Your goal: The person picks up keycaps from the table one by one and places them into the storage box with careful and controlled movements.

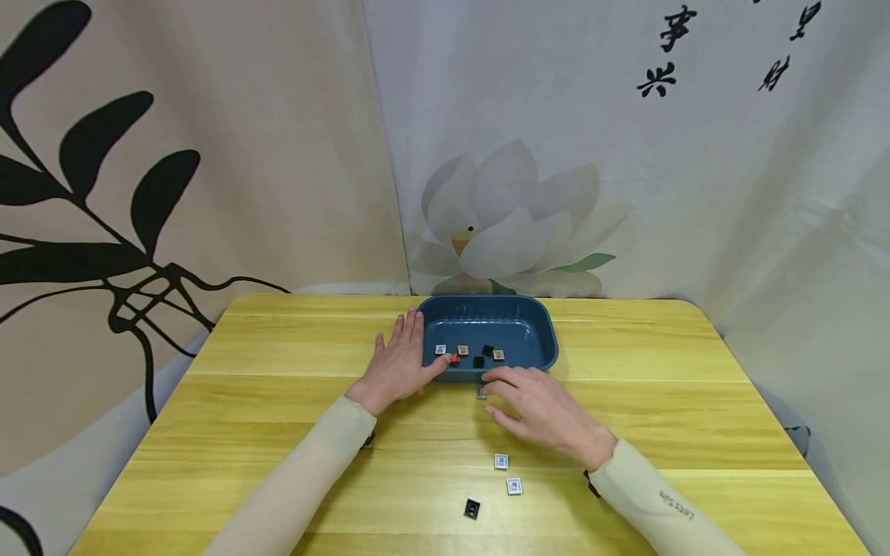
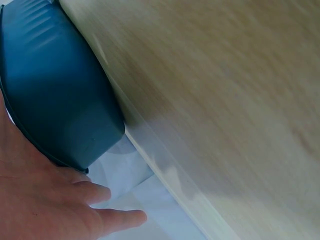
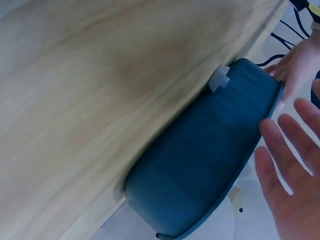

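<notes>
A blue tray (image 1: 487, 300) with rounded corners stands at the table's far edge. My left hand (image 1: 398, 367) rests against its left end, fingers stretched along the rim and thumb over the front left corner. Inside the tray lie several small square pieces, among them a white one (image 1: 441, 350), a red one (image 1: 455, 360) and a black one (image 1: 479, 361). My right hand (image 1: 538, 405) hovers by the front rim, fingers loosely spread and holding nothing. Just outside the front wall is a small grey piece (image 1: 481, 392), partly hidden by the right fingers; the right wrist view shows it as a pale piece (image 3: 220, 79).
Nearer on the wooden table (image 1: 278, 417) lie two white square pieces, the farther one (image 1: 501, 462) and the closer one (image 1: 514, 486), plus a black square piece (image 1: 472, 509). A printed curtain (image 1: 292, 154) hangs right behind the table's far edge.
</notes>
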The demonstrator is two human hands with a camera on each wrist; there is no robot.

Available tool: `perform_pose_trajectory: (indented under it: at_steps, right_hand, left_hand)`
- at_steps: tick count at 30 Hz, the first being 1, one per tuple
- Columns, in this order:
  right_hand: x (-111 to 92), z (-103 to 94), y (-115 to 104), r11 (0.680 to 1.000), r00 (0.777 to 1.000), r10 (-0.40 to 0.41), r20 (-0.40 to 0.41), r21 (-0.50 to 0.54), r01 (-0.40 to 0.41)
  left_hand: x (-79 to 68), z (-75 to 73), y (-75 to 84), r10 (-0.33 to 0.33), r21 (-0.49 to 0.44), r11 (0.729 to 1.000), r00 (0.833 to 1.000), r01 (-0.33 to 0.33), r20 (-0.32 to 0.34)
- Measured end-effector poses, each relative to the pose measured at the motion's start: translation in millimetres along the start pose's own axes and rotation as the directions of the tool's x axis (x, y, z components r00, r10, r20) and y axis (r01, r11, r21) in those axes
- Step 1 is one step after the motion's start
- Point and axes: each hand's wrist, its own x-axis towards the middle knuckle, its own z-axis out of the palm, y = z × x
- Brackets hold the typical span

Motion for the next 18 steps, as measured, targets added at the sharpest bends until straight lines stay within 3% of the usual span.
perform_pose_trajectory:
  at_steps: [9,18]
  right_hand:
    - [-1,9.0,1,1.000,0.985,-0.026,0.168,0.005,0.026]
    - [-4,13.3,0,1.000,0.956,0.009,0.293,0.013,-0.014]
  left_hand:
    - [1.2,0.9,-1.8,0.000,0.005,1.000,1.000,0.000,0.005]
    - [0.6,-0.5,-0.8,-0.001,0.011,1.000,1.000,0.000,0.022]
